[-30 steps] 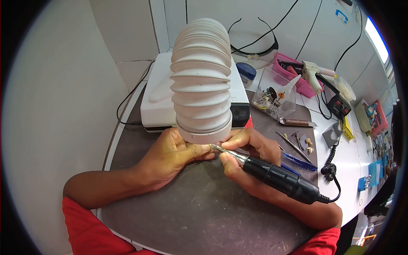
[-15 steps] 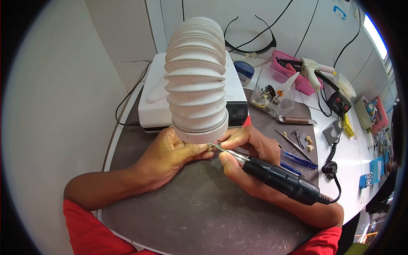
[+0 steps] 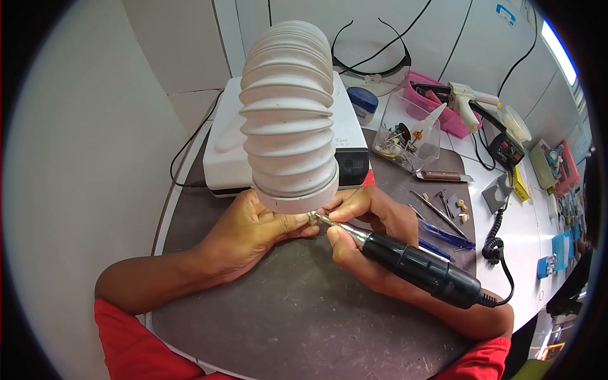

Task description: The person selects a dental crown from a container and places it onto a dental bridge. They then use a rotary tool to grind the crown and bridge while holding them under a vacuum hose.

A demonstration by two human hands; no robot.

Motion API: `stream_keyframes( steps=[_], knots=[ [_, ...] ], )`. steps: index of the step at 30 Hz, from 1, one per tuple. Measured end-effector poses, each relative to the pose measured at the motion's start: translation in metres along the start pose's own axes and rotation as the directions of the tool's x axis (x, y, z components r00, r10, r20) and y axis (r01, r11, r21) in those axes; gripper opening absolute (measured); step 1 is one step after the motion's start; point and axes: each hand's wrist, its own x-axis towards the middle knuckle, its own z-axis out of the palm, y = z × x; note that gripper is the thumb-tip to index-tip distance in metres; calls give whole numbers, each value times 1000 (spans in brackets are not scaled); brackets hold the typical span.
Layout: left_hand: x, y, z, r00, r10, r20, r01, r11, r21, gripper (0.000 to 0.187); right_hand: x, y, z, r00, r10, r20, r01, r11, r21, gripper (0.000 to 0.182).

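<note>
My left hand (image 3: 253,237) is closed, pinching a small pale piece (image 3: 312,219) between thumb and fingers; its exact kind is mostly hidden, though it resembles a dental crown. In my right hand (image 3: 385,221) is a black and silver rotary handpiece (image 3: 421,269), gripped like a pen with its cord trailing to the right. The handpiece's tip meets or nearly meets the small piece, just under the mouth of a white ribbed suction hose (image 3: 288,126). Both hands are above the grey work mat (image 3: 304,316).
Behind the hands stands a white suction unit (image 3: 223,149). To the right are a clear box of burs (image 3: 405,161), a brown-handled knife (image 3: 443,177), blue tweezers (image 3: 446,235), small tooth-coloured pieces (image 3: 463,212), a grey handpiece stand (image 3: 497,193) and a pink basket (image 3: 453,123).
The view has shifted very slightly. The rear end of the handpiece sits a little lower and further right; both hands keep nearly the same grip and place.
</note>
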Motion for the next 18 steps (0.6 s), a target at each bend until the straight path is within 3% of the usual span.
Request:
stream_keyframes(
  steps=[4, 6, 16, 18],
  knots=[
    [-1, 0, 1, 1000, -6, -9, 6, 1000, -4, 20, -1, 2, 0, 1000, -6, -13, 7, 1000, 24, 19],
    [0, -1, -1, 1000, -22, 0, 22, 1000, 11, 35, -2, 2, 2, 997, 79, 11, -79, 995, 56, 18],
    [0, -1, -2, 1000, -12, 10, 12, 1000, 7, 35, 0, 0, -1, 1000, -22, 6, 22, 1000, 5, 18],
    [-1, 0, 0, 1000, -11, 4, 11, 1000, 15, 21, -2, 1, 0, 999, 14, -51, -10, 997, 74, 18]
  ],
)
